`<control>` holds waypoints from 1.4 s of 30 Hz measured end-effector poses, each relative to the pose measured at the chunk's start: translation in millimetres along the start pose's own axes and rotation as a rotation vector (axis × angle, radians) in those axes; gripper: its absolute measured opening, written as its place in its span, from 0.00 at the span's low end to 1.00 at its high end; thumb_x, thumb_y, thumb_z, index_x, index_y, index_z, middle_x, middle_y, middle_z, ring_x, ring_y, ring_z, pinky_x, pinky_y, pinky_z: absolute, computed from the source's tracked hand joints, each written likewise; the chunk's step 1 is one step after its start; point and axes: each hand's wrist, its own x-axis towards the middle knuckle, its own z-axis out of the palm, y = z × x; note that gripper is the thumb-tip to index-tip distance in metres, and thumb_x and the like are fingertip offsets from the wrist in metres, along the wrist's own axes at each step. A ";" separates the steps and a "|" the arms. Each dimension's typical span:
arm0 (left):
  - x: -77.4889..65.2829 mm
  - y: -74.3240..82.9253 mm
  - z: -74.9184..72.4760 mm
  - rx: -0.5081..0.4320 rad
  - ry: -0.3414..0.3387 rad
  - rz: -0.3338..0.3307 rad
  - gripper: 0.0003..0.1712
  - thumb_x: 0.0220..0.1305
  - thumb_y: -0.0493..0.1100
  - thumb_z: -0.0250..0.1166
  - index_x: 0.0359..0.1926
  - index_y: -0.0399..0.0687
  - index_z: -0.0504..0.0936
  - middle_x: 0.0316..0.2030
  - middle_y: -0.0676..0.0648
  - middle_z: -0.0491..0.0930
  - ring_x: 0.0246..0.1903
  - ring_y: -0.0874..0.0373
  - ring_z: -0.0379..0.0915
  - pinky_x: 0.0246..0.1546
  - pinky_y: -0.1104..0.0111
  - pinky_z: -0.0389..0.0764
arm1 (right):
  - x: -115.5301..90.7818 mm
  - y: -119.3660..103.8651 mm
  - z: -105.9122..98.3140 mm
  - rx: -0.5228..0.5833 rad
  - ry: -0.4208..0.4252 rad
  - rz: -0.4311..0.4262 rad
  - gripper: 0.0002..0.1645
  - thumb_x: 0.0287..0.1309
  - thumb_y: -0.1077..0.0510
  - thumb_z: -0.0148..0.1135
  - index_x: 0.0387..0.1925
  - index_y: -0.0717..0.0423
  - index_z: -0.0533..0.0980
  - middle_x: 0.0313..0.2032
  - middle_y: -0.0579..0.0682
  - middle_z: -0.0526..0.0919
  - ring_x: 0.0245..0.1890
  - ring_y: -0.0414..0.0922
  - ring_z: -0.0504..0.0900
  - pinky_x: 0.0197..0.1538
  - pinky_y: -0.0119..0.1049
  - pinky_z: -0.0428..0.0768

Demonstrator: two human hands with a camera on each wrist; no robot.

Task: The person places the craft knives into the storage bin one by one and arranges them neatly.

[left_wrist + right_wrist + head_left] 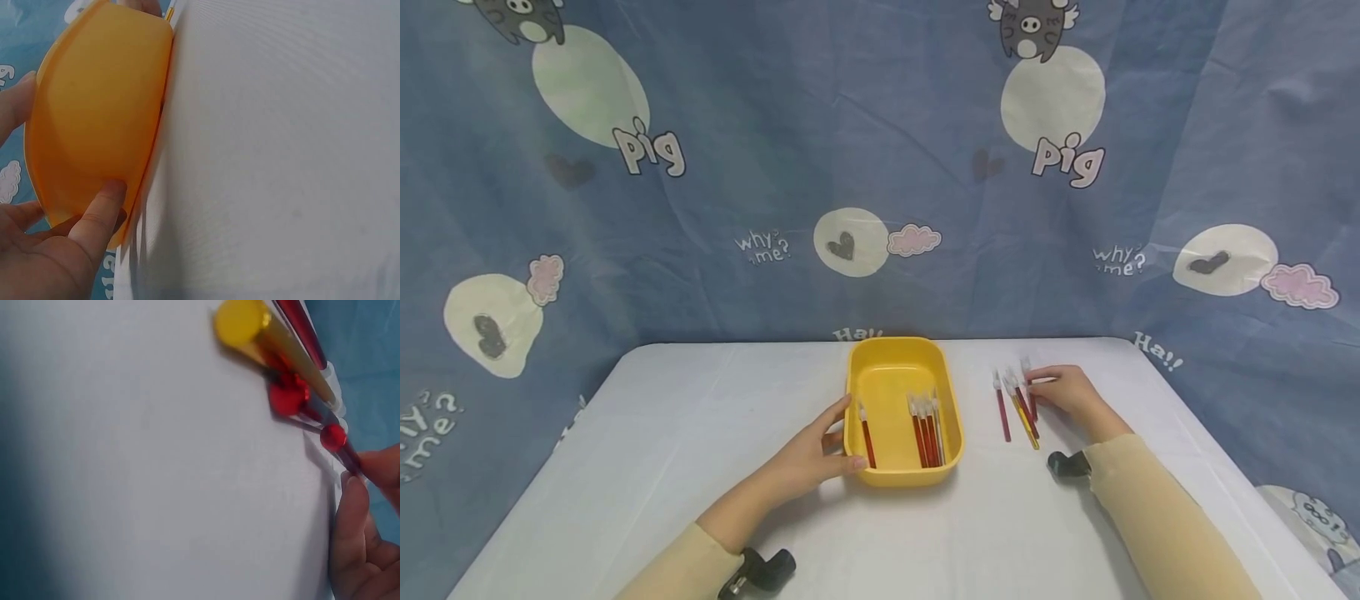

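A yellow plastic tray (898, 479) stands on the table, its near-left corner held by my left hand (808, 454). The thumb lies at its near wall and the fingers at its left side. Inside, a lone red pen (868, 442) lies at left, and several red pens (919, 440) lie side by side at right with a silvery pen (938, 437). My right hand (1070, 396) pinches a slim red pen (334, 437) with a clear cap between thumb and forefinger. Close beside it lie a yellow pen (1025, 422), another red pen (290, 395) and a darker red pen (1003, 415).
The white-covered table (647, 467) carries the tray at its middle and the loose pens to the right. A blue printed cloth (760, 167) hangs behind the table's far edge. Dark wrist mounts (767, 571) sit at both sleeves.
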 end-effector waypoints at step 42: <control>-2.2 1.2 0.1 0.013 0.008 0.001 0.60 0.54 0.54 0.78 0.80 0.60 0.49 0.77 0.48 0.52 0.70 0.42 0.61 0.63 0.48 0.72 | -82.7 -109.2 9.9 0.474 -0.107 -0.065 0.26 0.64 0.65 0.65 0.63 0.64 0.74 0.49 0.57 0.82 0.44 0.46 0.85 0.48 0.36 0.85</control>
